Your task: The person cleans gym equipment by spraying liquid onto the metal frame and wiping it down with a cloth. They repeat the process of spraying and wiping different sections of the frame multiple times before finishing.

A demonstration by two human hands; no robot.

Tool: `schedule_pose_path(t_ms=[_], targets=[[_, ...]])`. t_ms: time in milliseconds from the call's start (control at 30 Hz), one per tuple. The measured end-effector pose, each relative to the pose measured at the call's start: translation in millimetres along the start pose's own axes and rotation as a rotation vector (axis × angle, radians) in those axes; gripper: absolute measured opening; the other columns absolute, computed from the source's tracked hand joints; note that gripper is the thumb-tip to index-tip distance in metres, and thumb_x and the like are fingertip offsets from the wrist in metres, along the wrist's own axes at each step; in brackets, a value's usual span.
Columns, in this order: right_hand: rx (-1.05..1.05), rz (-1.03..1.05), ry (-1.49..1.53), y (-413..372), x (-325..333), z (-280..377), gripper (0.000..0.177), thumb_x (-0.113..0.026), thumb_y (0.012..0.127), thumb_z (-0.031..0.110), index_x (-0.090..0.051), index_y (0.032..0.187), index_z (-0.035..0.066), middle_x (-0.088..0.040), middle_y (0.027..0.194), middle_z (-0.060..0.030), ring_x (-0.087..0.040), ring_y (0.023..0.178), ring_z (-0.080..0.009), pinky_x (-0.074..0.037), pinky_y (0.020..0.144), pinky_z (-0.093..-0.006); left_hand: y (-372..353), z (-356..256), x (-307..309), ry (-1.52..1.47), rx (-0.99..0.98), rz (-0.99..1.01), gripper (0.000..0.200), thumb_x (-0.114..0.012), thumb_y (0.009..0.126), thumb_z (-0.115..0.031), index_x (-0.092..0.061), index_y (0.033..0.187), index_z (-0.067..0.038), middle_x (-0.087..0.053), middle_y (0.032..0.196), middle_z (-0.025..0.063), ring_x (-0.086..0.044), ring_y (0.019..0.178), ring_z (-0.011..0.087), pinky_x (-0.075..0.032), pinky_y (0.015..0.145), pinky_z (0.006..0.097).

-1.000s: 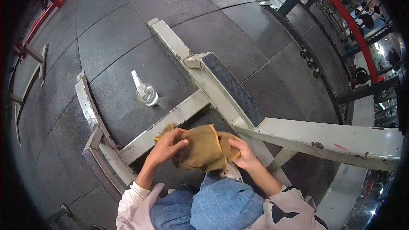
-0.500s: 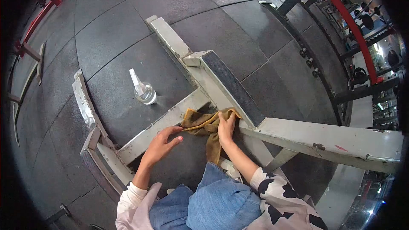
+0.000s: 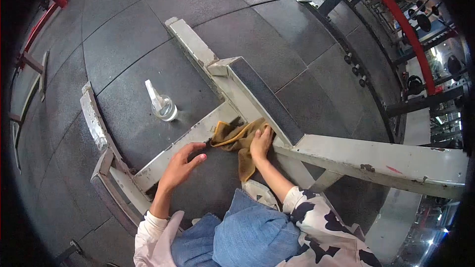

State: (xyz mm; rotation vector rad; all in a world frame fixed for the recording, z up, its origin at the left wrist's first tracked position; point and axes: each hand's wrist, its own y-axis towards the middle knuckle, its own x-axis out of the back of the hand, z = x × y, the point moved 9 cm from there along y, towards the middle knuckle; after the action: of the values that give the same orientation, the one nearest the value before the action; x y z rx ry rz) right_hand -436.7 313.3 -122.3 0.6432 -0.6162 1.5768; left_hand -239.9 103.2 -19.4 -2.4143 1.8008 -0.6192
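Observation:
A brown cloth point(image 3: 230, 137) with orange edging lies bunched over the joint of a chipped, light-grey metal frame point(image 3: 170, 151). My right hand point(image 3: 261, 142) grips the cloth and presses it against the frame, below a dark textured pad point(image 3: 267, 100); part of the cloth hangs down toward my knees. To the left, my left hand point(image 3: 181, 165) is held open beside the crossbar, thumb apart from the fingers, with nothing in it. Its fingertips are near the cloth's left end. Beyond the crossbar stands a clear spray bottle point(image 3: 167, 111) with a white trigger head.
Dark rubber tiles point(image 3: 123, 69) cover the floor. A long grey beam point(image 3: 381, 160) of the frame runs off to the right. Further right rises a rack with a red upright point(image 3: 403, 29). Another red frame point(image 3: 47, 17) is at the far left.
My right hand has turned flatter over the cloth and bunched it closer to the joint. The left hand has shifted slightly down and left, still off the cloth. The view has moved a little.

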Motion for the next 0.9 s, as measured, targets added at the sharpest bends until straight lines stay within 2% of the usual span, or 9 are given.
schedule_pose_path(t_ms=[167,233,333,433,500,533,633,733,900], targets=[[-0.110,0.080,0.041,-9.2,-8.6,-9.3,0.048,-0.047,0.095,0.015,-0.033,0.136,-0.006,-0.039,0.136,-0.0287,-0.038,0.125,-0.0412,-0.029,0.104,-0.0459,-0.6,3.0,-4.6,-0.022,0.015,0.016,0.041,-0.061,0.090,-0.032,-0.057,0.123,-0.007,-0.060,0.122,0.0117,-0.056,0.112,0.0260,-0.046,0.088,0.0351],[-0.056,-0.034,0.145,12.0,-7.8,-0.9,0.044,-0.049,0.093,0.022,-0.042,0.126,-0.007,-0.047,0.126,-0.0281,-0.042,0.119,-0.0426,-0.033,0.099,-0.0462,-4.1,0.7,1.5,0.000,0.014,0.000,0.041,-0.061,0.090,-0.031,-0.057,0.122,-0.006,-0.060,0.121,0.0120,-0.056,0.112,0.0264,-0.046,0.088,0.0354],[-0.158,0.078,-0.002,34.2,-13.8,7.9,0.042,-0.051,0.092,0.021,-0.046,0.124,-0.007,-0.047,0.126,-0.0266,-0.043,0.117,-0.0423,-0.033,0.099,-0.0451,-2.2,3.7,16.1,0.040,-0.009,-0.069,0.041,-0.061,0.089,-0.031,-0.057,0.121,-0.006,-0.061,0.119,0.0131,-0.056,0.112,0.0274,-0.045,0.089,0.0361],[-0.005,0.072,-0.098,33.1,-12.5,23.2,0.044,-0.050,0.092,0.020,-0.046,0.125,-0.008,-0.044,0.131,-0.0299,-0.039,0.124,-0.0412,-0.028,0.105,-0.0465,0.3,13.4,33.7,0.088,-0.036,-0.173,0.037,-0.061,0.088,-0.029,-0.059,0.117,-0.005,-0.061,0.117,0.0146,-0.057,0.110,0.0289,-0.044,0.089,0.0369],[0.329,0.097,-0.179,12.3,-8.4,34.7,0.041,-0.049,0.092,0.017,-0.047,0.124,-0.008,-0.040,0.135,-0.0294,-0.034,0.130,-0.0397,-0.024,0.110,-0.0458,1.0,16.7,53.5,0.126,-0.056,-0.245,0.034,-0.062,0.088,-0.027,-0.061,0.114,-0.005,-0.062,0.115,0.0153,-0.057,0.108,0.0298,-0.044,0.089,0.0373],[0.530,0.086,-0.274,-0.6,-9.0,41.8,0.037,-0.052,0.088,0.005,-0.048,0.124,-0.006,-0.047,0.128,-0.0228,-0.037,0.127,-0.0388,-0.028,0.105,-0.0499,-2.2,19.9,70.0,0.188,-0.044,-0.346,0.031,-0.063,0.087,-0.025,-0.062,0.111,-0.005,-0.062,0.111,0.0152,-0.058,0.106,0.0303,-0.044,0.089,0.0373],[0.636,0.199,-0.303,-18.1,-16.1,43.5,0.036,-0.051,0.088,0.004,-0.049,0.123,-0.007,-0.046,0.131,-0.0222,-0.033,0.131,-0.0391,-0.025,0.109,-0.0491,-21.2,23.3,115.1,0.368,-0.089,-0.648,0.021,-0.062,0.087,-0.018,-0.064,0.103,-0.004,-0.065,0.099,0.0141,-0.061,0.098,0.0309,-0.045,0.085,0.0377],[0.646,0.251,-0.246,0.8,-33.6,58.0,0.036,-0.051,0.088,0.004,-0.050,0.122,-0.008,-0.045,0.133,-0.0226,-0.031,0.133,-0.0386,-0.024,0.111,-0.0461,-37.9,29.1,151.5,0.397,-0.096,-0.769,0.018,-0.061,0.088,-0.016,-0.065,0.100,-0.003,-0.065,0.096,0.0136,-0.063,0.091,0.0289,-0.047,0.080,0.0366],[0.779,0.218,-0.268,6.0,-69.9,95.2,0.034,-0.045,0.086,0.000,-0.055,0.117,-0.009,-0.049,0.132,-0.0220,-0.033,0.133,-0.0380,-0.024,0.111,-0.0477,-70.7,34.5,198.6,0.268,-0.069,-1.085,0.016,-0.059,0.092,-0.014,-0.066,0.098,-0.002,-0.065,0.084,0.0061,-0.058,0.074,0.0135,-0.046,0.069,0.0280]])
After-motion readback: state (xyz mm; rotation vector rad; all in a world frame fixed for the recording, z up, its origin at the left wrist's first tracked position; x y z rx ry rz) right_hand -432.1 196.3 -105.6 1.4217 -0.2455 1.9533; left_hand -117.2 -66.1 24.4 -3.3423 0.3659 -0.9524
